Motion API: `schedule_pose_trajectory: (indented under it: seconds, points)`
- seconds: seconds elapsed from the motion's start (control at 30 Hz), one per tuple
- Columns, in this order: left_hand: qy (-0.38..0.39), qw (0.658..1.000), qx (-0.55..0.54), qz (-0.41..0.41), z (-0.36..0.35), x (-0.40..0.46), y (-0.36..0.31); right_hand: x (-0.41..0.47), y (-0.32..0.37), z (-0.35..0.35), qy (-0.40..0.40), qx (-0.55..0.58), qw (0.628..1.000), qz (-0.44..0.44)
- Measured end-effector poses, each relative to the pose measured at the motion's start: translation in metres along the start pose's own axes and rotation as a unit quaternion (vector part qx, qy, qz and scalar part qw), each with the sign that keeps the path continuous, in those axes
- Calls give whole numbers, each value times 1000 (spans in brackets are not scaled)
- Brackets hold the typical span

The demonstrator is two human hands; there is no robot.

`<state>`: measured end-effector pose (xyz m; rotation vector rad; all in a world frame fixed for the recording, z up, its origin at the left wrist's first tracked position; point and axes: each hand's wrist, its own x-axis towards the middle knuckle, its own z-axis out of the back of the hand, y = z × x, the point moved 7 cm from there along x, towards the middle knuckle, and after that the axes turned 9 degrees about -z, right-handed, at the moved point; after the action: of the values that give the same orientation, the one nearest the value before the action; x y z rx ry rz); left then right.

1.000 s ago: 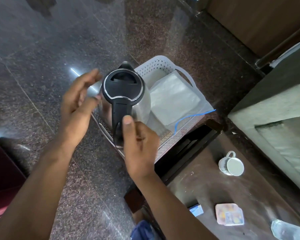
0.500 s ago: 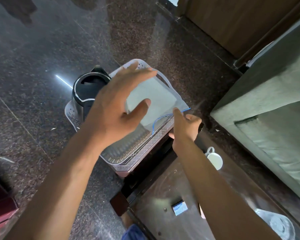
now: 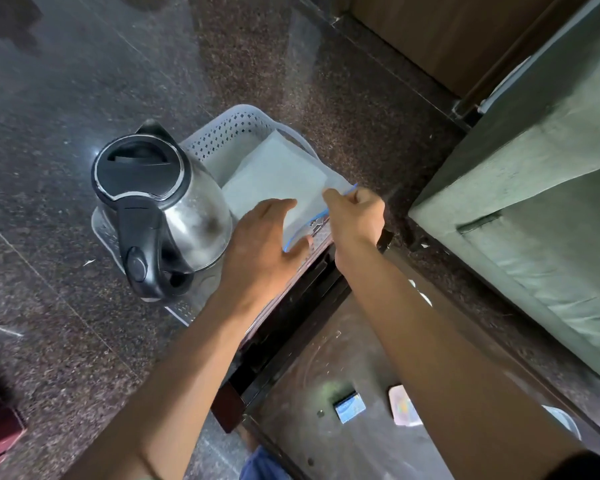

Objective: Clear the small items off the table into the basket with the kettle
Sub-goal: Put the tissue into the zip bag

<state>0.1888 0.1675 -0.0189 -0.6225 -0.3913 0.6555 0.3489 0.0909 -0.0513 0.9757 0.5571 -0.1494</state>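
A steel kettle (image 3: 174, 209) with a black lid and handle stands in the left end of a white perforated basket (image 3: 236, 129). A clear zip bag (image 3: 278, 178) with a blue seal and white paper inside lies in the basket's right end. My left hand (image 3: 260, 244) lies flat, fingers straight, on the bag's near edge. My right hand (image 3: 355, 216) pinches the bag's blue-sealed corner. On the dark table (image 3: 302, 393) lie a small blue box (image 3: 350, 407) and a pale packet (image 3: 404, 408), partly behind my right arm.
The basket rests on the table's far end over a dark granite floor (image 3: 84, 81). A grey-green upholstered seat (image 3: 541, 188) runs along the right. A clear plastic item (image 3: 565, 422) shows at the table's right edge. A wooden panel (image 3: 447, 32) stands at the back.
The kettle now stands in the basket. My left hand came down flat onto the bag. My right hand moved up to the bag's blue-sealed corner and pinched it.
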Motion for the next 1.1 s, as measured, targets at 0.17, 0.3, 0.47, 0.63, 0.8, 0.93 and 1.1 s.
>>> schedule_pose_trajectory:
  seconds: [0.17,0.3,0.47,0.63,0.8,0.93,1.1]
  points:
    - [-92,995,0,-28,17,15,-8,-17,34,12,24,-2,998,66]
    - [-135,988,-65,-24,33,24,-22,-39,58,39,25,25,993,110]
    - [-212,971,-104,-24,43,25,-62,-77,57,98,7,51,982,182]
    - [-221,966,-117,-65,26,9,-125,-95,40,151,29,-15,966,258]
    - [-222,958,-165,-80,-7,-15,-177,-73,17,202,37,-69,976,204]
    - [-173,953,-239,-70,-50,-40,-219,-53,-8,262,-9,-67,989,128]
    - [-88,944,-313,-56,-105,-79,-265,-45,-39,331,-43,-78,989,114]
